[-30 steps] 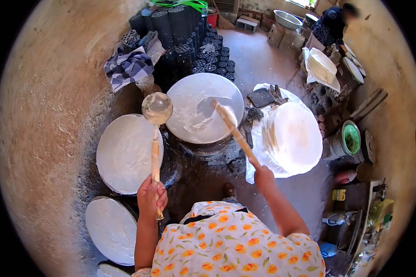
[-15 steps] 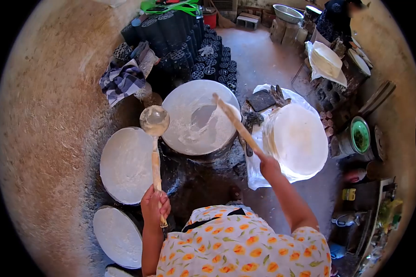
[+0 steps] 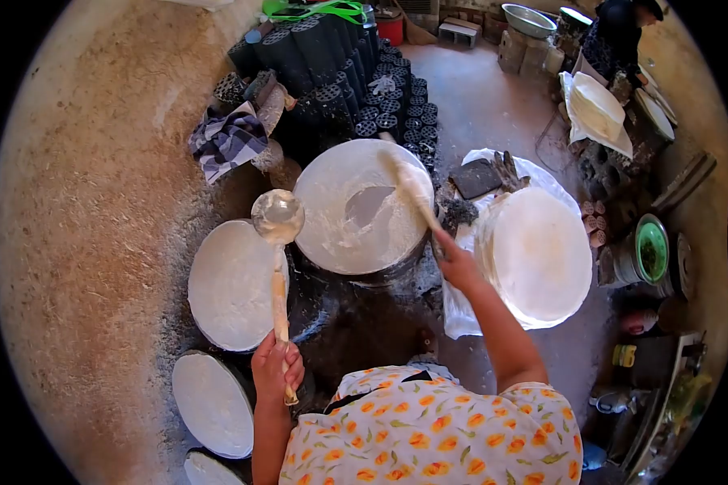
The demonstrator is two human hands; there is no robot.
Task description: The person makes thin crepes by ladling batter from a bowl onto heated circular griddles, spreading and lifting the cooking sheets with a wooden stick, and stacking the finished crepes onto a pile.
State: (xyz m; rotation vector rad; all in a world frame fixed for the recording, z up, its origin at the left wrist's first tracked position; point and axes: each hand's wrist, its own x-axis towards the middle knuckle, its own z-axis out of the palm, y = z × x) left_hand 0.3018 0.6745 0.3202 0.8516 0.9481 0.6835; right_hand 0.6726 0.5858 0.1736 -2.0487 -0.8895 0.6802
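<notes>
My left hand (image 3: pixel 277 364) is closed round the wooden handle of a metal ladle (image 3: pixel 278 215), held bowl-up to the left of a large round griddle (image 3: pixel 323 222). A white, batter-like layer coats the griddle, with a bare grey patch near its middle. Over the griddle's right side, my right hand (image 3: pixel 459 263) grips a wooden stick (image 3: pixel 416 194). Motion blurs the stick's far end, so whether it touches the white layer cannot be told. Close to my right hand stands a stack of thin round white sheets (image 3: pixel 538 255) on white plastic.
More white-coated round griddles (image 3: pixel 233 283) line the left side by the earthen wall. Black perforated briquettes (image 3: pixel 332 73) are piled behind. A dark flat pad (image 3: pixel 476 178) and gloves lie behind the stack. A person (image 3: pixel 619 40) works at the far right.
My right hand has moved forward and left, carrying the wooden stick farther across the griddle. My left hand still holds the ladle in about the same place. The whole view has shifted slightly.
</notes>
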